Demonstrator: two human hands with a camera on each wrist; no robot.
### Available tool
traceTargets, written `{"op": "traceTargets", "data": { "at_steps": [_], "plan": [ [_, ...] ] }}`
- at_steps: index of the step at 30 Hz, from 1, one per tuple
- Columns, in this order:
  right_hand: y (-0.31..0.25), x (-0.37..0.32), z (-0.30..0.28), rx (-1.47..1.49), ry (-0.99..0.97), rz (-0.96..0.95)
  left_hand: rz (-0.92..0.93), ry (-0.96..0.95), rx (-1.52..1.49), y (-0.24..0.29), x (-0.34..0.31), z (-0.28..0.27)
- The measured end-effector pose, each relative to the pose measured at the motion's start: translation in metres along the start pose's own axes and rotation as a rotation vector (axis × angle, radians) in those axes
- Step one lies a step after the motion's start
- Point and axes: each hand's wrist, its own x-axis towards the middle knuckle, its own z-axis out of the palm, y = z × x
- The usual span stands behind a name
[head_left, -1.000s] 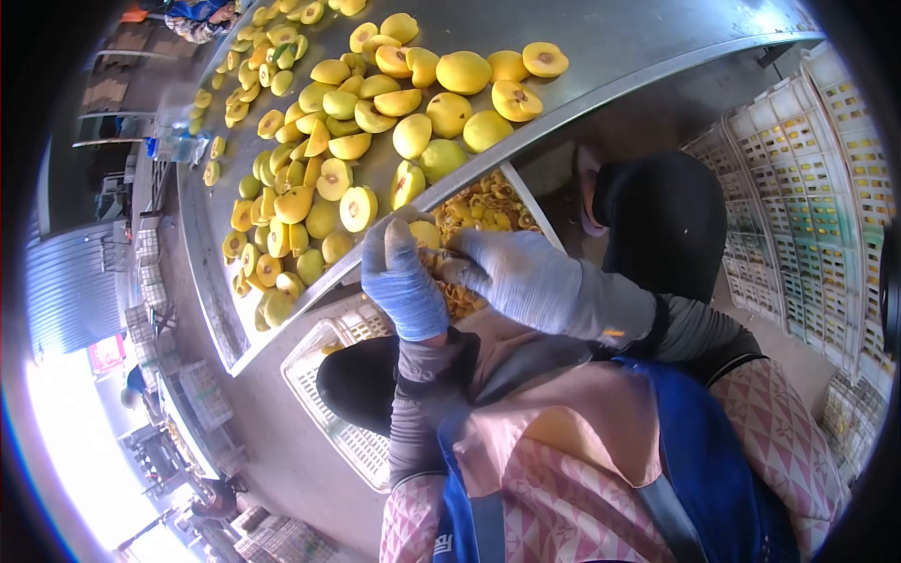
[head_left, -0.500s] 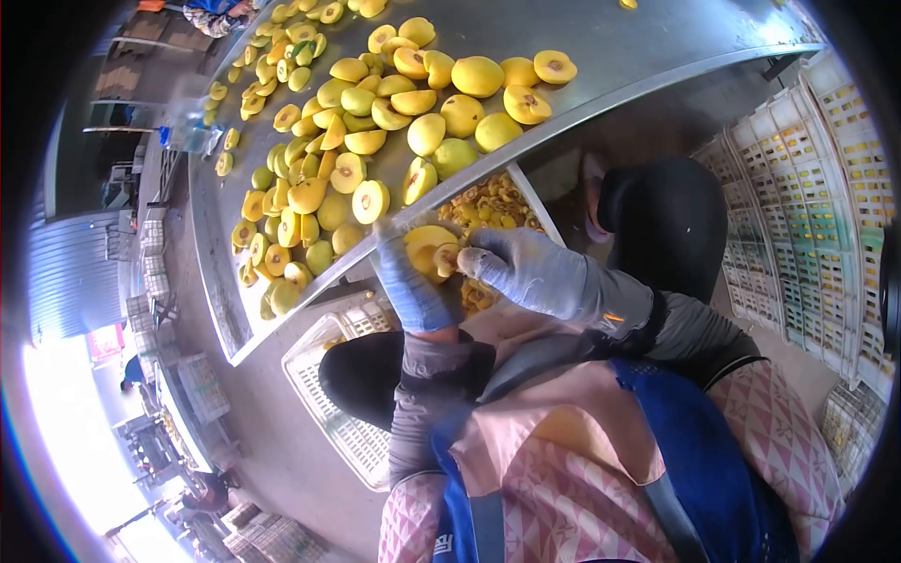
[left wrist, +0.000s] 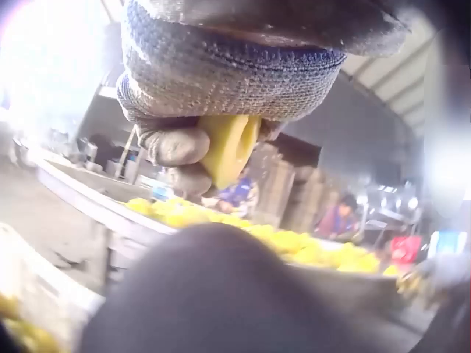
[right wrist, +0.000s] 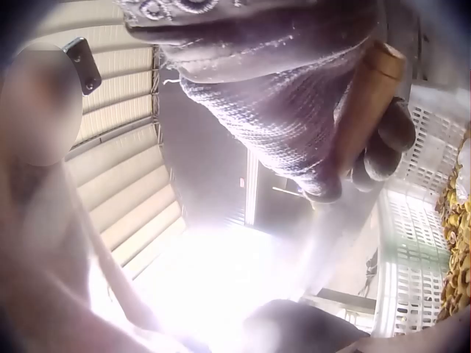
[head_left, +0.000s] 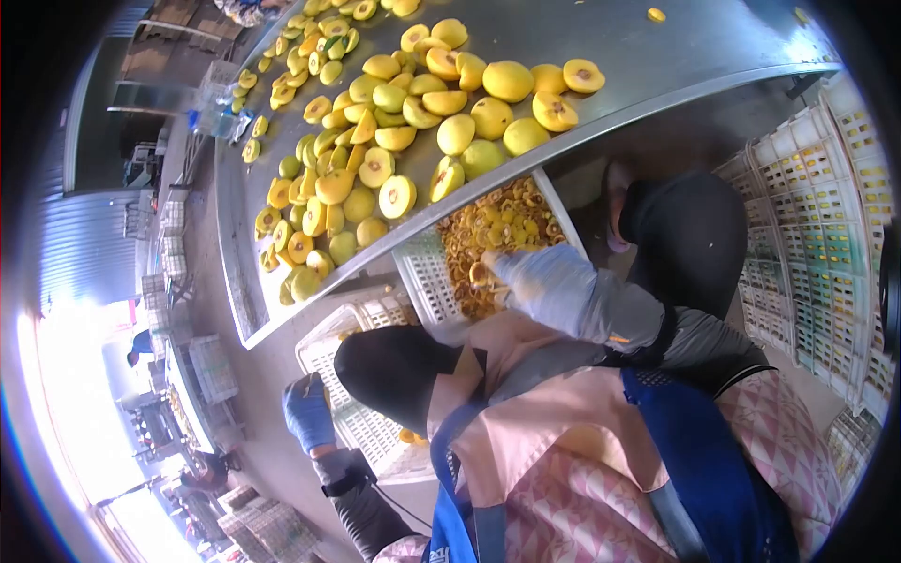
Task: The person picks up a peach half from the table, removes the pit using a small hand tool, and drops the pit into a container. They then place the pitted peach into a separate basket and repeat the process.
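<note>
Head view shows the two gloved hands well apart. The left hand is low on the left, at the outer edge of a white slatted crate; the right hand is over a second white crate filled with orange-brown fruit scraps, beneath the edge of the metal table. Across the table lie yellow peaches, many of them halved, some with their cut faces up. Taller white crates stand beside the person's dark-clad knee.

In the left wrist view, the curled fingers of the left hand grip a yellow peach piece, a hollow showing in its cut face. In the right wrist view, the right hand is closed round a wooden handle, one end protruding past the glove; its other end cannot be made out.
</note>
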Motion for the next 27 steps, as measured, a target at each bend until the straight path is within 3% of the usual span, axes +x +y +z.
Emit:
{"op": "traceTargets", "data": {
  "at_steps": [2, 3, 4, 5, 9, 10, 12, 15, 17, 19, 21, 22, 26, 27],
  "plan": [
    [-0.005, 0.005, -0.003, 0.006, -0.019, 0.053, 0.171, 0.332, -0.308, 0.044, 0.01, -0.012],
    [-0.005, 0.007, -0.004, 0.023, -0.048, 0.091, 0.203, 0.301, -0.41, 0.077, 0.019, -0.025],
    [-0.002, 0.006, -0.009, -0.014, -0.03, -0.033, 0.236, 0.27, -0.512, 0.117, 0.033, -0.031],
    [0.0, 0.006, -0.011, -0.02, -0.025, -0.026, 0.416, 0.301, -0.715, 0.154, 0.047, -0.025],
    [0.002, 0.011, -0.019, 0.07, -0.074, 0.118, 0.789, 0.16, -0.61, 0.298, 0.109, -0.016],
    [0.003, 0.011, -0.021, 0.098, -0.095, 0.144, 0.671, -0.023, -0.56, 0.331, 0.117, -0.018],
    [0.009, 0.009, -0.021, 0.14, -0.07, 0.146, 0.691, -0.137, -0.348, 0.377, 0.14, -0.001],
    [0.016, 0.007, -0.018, 0.219, 0.011, 0.169, 0.758, -0.183, -0.166, 0.397, 0.162, 0.013],
    [0.014, 0.006, -0.022, 0.267, 0.063, 0.188, 0.717, -0.284, -0.299, 0.388, 0.166, 0.009],
    [0.004, 0.004, -0.049, 0.337, 0.049, 0.228, 0.462, -0.611, -1.374, 0.361, 0.145, -0.009],
    [0.003, 0.006, -0.054, 0.428, 0.066, 0.19, 0.411, -0.621, -1.743, 0.342, 0.116, -0.019],
    [0.001, 0.006, -0.055, 0.512, 0.077, 0.154, 0.377, -0.713, -1.774, 0.327, 0.109, -0.019],
    [-0.006, 0.009, -0.051, 0.535, 0.104, 0.145, 0.065, -0.643, -2.041, 0.31, 0.059, -0.002],
    [-0.007, 0.009, -0.047, 0.547, 0.197, 0.124, 0.056, -0.646, -2.042, 0.31, 0.049, 0.001]
  ]
}}
